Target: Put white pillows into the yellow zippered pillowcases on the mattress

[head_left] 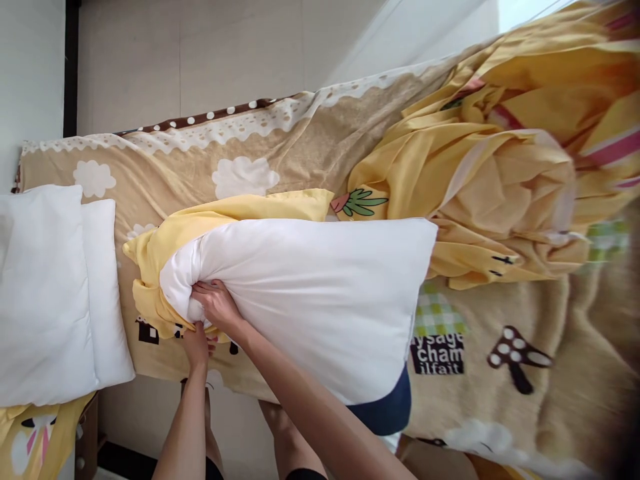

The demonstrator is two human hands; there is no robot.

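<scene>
Indoors, a right hand (217, 308) clutches the bunched end of a plump white fabric pillow (320, 287) atop a beige patterned blanket (165, 157); the left hand (197, 345), grip unclear, meets a loose yellow cloth cover (200, 223), probably best held wide.

Right hand (219, 308): some fingertips hidden in white pillow (320, 287);
Stacked pillows (45, 293): left of the fingers, edge-cropped

Looks like a bedroom, likely in a home. Shows a tan blanket (170, 167) spread bed-style, printed with clouds (245, 177) and a mushroom (513, 343). Has white pillows (45, 293) stacked at left, yellow bedding (510, 180) heaped at right, plus a large pillow (325, 287) partly inside a yellow cover (195, 223). Floored in pale tile (240, 60).
</scene>
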